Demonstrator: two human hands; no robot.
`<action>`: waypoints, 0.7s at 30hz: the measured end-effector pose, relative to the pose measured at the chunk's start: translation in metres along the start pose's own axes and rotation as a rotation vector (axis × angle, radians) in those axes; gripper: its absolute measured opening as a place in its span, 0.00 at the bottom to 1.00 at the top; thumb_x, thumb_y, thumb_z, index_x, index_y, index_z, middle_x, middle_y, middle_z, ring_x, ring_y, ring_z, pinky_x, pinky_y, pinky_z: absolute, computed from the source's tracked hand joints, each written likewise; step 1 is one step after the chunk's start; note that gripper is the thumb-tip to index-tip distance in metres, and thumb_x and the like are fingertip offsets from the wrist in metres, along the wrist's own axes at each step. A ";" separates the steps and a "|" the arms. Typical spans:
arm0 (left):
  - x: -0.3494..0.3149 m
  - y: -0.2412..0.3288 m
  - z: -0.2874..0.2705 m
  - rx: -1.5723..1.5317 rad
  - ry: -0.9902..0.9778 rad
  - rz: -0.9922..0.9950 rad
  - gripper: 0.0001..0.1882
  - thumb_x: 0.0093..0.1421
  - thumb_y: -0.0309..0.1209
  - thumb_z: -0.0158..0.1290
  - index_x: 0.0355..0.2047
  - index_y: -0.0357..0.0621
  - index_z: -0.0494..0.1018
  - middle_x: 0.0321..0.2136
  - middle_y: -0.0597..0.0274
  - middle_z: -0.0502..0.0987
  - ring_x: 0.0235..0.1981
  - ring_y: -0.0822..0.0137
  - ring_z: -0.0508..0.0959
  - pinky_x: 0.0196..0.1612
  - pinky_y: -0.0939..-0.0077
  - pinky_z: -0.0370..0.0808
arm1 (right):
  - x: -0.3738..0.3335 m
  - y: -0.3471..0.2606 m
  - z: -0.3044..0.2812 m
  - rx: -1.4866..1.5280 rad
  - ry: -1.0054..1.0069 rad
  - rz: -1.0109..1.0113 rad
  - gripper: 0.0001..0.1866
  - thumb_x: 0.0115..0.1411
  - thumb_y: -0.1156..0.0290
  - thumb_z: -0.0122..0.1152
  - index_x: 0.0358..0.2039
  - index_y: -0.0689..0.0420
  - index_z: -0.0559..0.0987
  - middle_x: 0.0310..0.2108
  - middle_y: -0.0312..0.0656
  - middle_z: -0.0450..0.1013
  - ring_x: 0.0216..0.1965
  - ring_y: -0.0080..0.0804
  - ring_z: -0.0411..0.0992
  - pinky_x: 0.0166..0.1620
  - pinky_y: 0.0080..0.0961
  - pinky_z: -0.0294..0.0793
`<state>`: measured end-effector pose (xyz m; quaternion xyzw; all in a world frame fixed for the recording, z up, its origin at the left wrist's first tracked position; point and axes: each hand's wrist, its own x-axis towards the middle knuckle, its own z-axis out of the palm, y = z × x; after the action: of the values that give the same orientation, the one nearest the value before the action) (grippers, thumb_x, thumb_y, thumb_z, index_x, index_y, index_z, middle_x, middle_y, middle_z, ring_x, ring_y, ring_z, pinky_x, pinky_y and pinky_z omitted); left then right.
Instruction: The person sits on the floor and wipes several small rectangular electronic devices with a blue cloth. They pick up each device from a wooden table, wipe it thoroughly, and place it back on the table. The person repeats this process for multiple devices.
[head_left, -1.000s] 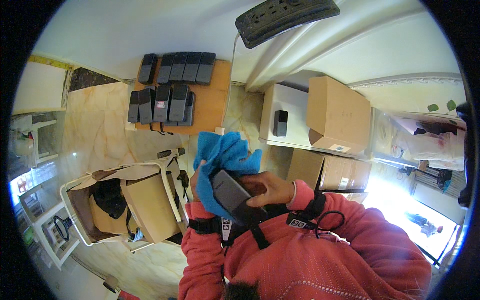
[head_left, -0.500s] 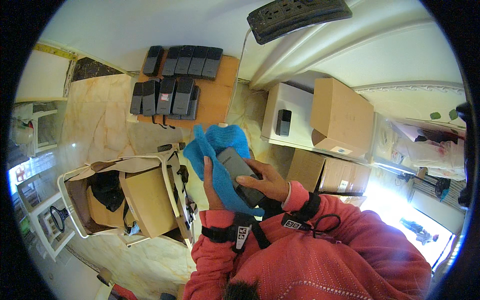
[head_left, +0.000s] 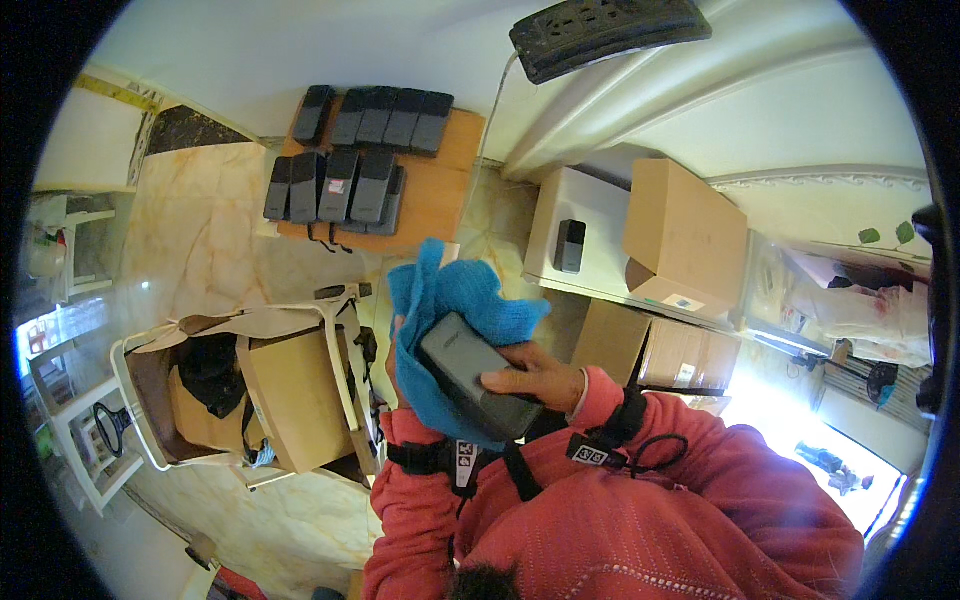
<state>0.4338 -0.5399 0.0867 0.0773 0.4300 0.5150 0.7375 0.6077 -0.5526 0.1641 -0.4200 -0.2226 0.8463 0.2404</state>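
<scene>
A dark grey, brick-shaped power bank (head_left: 465, 365) lies tilted against a blue knitted cloth (head_left: 455, 290) in front of my chest. My right hand (head_left: 540, 380) grips its right side, with the thumb across the upper face. My left hand (head_left: 396, 345) is mostly hidden behind the cloth and holds it around the left side of the power bank. The cloth's loose ends stick up beyond the far end of the device.
Several similar power banks (head_left: 375, 190) stand in two rows on an orange-brown board (head_left: 440, 215). Another lies on a white cabinet (head_left: 600, 220) beside an open cardboard box (head_left: 690, 230). More cartons sit below. A framed cart (head_left: 340, 380) with cardboard is at left.
The power bank has turned so more of its side shows. The cloth has shifted right and now covers most of my left hand, whose fingers were visible before.
</scene>
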 end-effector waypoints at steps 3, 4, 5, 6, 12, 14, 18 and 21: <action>-0.005 0.003 -0.001 0.096 -0.051 0.059 0.18 0.66 0.44 0.43 0.45 0.44 0.71 0.34 0.60 0.75 0.33 0.68 0.76 0.39 0.74 0.75 | 0.004 0.003 0.001 -0.123 0.025 -0.047 0.37 0.57 0.51 0.62 0.59 0.62 0.64 0.52 0.42 0.68 0.51 0.33 0.68 0.56 0.29 0.65; -0.006 0.004 -0.001 0.069 -0.090 0.059 0.18 0.66 0.43 0.43 0.47 0.43 0.70 0.36 0.59 0.75 0.34 0.67 0.76 0.40 0.73 0.75 | 0.005 0.005 0.002 -0.223 0.046 -0.082 0.38 0.56 0.51 0.62 0.59 0.62 0.64 0.52 0.43 0.69 0.51 0.34 0.68 0.55 0.29 0.65; -0.008 0.005 -0.001 0.041 -0.129 0.056 0.19 0.66 0.41 0.43 0.49 0.42 0.69 0.38 0.58 0.75 0.36 0.67 0.76 0.41 0.72 0.75 | 0.005 0.008 0.003 -0.338 0.081 -0.159 0.39 0.54 0.50 0.64 0.58 0.63 0.64 0.52 0.45 0.69 0.51 0.35 0.69 0.55 0.29 0.66; -0.009 0.006 -0.002 0.013 -0.166 0.052 0.19 0.66 0.40 0.43 0.50 0.41 0.68 0.40 0.58 0.75 0.37 0.66 0.76 0.42 0.71 0.75 | 0.006 0.011 0.006 -0.460 0.121 -0.239 0.40 0.53 0.49 0.65 0.58 0.64 0.64 0.51 0.46 0.70 0.50 0.36 0.69 0.55 0.30 0.66; -0.010 0.007 -0.004 0.224 0.026 -0.005 0.19 0.65 0.37 0.43 0.52 0.42 0.69 0.43 0.57 0.75 0.40 0.65 0.76 0.43 0.70 0.75 | 0.006 0.017 0.013 -0.798 0.289 -0.114 0.46 0.45 0.48 0.71 0.55 0.69 0.65 0.48 0.53 0.71 0.50 0.40 0.70 0.53 0.31 0.68; -0.012 0.003 -0.004 0.059 0.068 -0.079 0.17 0.65 0.38 0.44 0.50 0.44 0.71 0.42 0.57 0.75 0.40 0.65 0.76 0.43 0.71 0.75 | 0.007 0.014 0.011 -0.713 0.239 -0.125 0.46 0.45 0.48 0.71 0.54 0.69 0.65 0.48 0.53 0.71 0.50 0.40 0.71 0.52 0.31 0.69; -0.019 -0.007 -0.016 0.088 0.129 0.003 0.11 0.64 0.36 0.46 0.39 0.42 0.72 0.32 0.64 0.75 0.32 0.69 0.75 0.34 0.75 0.75 | 0.001 0.007 0.008 -0.148 0.070 0.049 0.39 0.51 0.51 0.67 0.55 0.66 0.66 0.49 0.47 0.71 0.49 0.34 0.70 0.52 0.29 0.69; -0.020 -0.011 -0.034 0.170 0.128 0.069 0.13 0.66 0.36 0.42 0.41 0.42 0.72 0.36 0.61 0.77 0.34 0.68 0.77 0.36 0.75 0.76 | -0.006 0.003 0.012 0.151 0.009 0.084 0.34 0.54 0.55 0.64 0.55 0.64 0.68 0.47 0.43 0.72 0.46 0.31 0.71 0.50 0.25 0.69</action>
<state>0.4152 -0.5728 0.0710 0.1212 0.5155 0.5058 0.6810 0.6008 -0.5609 0.1726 -0.4135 -0.1391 0.8681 0.2368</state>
